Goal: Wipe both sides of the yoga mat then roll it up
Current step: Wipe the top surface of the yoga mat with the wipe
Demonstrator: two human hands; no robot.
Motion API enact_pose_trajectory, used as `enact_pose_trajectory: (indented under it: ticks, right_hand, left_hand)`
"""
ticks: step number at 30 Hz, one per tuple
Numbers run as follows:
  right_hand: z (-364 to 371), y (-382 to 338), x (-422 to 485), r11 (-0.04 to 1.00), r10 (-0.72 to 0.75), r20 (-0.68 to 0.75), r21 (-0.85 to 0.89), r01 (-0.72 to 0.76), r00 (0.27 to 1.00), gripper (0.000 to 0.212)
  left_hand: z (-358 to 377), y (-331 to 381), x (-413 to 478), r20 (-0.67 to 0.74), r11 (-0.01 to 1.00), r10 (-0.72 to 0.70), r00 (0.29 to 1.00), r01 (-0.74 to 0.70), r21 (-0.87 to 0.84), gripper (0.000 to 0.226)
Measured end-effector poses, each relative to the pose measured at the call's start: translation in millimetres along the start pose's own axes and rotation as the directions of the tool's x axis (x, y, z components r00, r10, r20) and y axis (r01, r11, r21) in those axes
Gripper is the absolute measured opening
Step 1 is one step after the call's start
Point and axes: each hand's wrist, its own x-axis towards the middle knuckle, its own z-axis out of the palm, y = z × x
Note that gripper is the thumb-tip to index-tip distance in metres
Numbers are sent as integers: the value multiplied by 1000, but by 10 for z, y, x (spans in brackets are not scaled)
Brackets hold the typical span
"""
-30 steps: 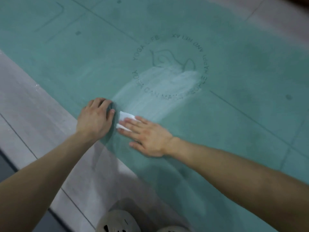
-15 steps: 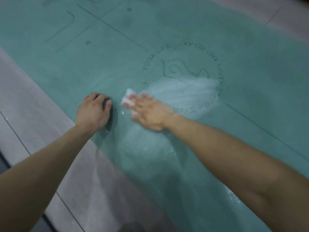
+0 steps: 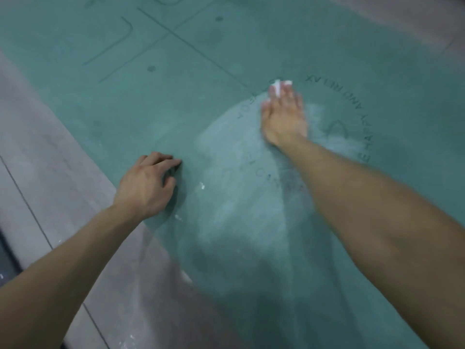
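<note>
Yoga mat (image 3: 251, 41) beneath right grip (image 3: 283, 117), wipe (image 3: 277, 86)

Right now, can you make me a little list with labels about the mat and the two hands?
mat: teal yoga mat, spread flat on the grey floor
right hand: straight fingers press a white wipe onto the mat, at the printed ring of letters
left hand: fingers bent, rests on the mat near its edge; cannot tell if it holds anything
wiped patch: pale smear below the right hand
crumbs: small white bits beside the left hand
</note>
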Motion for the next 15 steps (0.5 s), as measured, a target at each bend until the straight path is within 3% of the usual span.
enact_pose_trajectory:
  ticks: [1,2,3,5,6,8,9,10,12,13,14,15]
  right_hand:
    - [-57,188,143,983,185,18,3,-185,983,66]
    - [-76,242,206,964,266,46,12,-267,963,69]
    - [-86,137,189,968,248,54,15,-249,967,70]
    - [-6,-385,18,999,-34,39,10,34,999,68]
    - [49,-673,-113,970,-243,75,24,242,967,65]
    - [202,-1039,-363,788,-612,180,53,613,770,60]
    - [221,-1061,-370,735,-671,198,54,675,715,59]
    - [198,-945,-265,765,-639,165,38,642,751,57]
    - [93,-483,39,964,-267,48,2,267,962,59]
    - [14,-197,154,1000,-29,26,-3,29,999,61]
    - [-43,16,199,992,127,32,-2,-127,991,63]
    - [-78,106,157,984,179,47,-6,-179,983,65]
  left_hand:
    - [3,-17,2,22,1000,5,1000,-5,5,47]
    - [9,-24,8,37,1000,9,999,-10,13,49]
    - [14,-19,9,44,1000,10,999,-11,12,50]
    - [15,1,11,28,1000,17,999,-17,1,49]
    - [12,12,5,15,1000,17,1000,-17,-1,51]
    - [36,-1,-22,7,1000,19,1000,-19,7,58]
    - [47,-10,-37,13,1000,22,1000,-23,12,60]
    - [51,-14,-42,20,1000,24,1000,-24,17,59]
    - [30,0,-36,32,999,23,999,-24,22,53]
    - [17,11,-34,35,999,26,999,-27,25,52]
    - [6,8,-33,42,999,30,999,-31,30,52]
    - [-2,6,-37,50,999,29,998,-30,32,53]
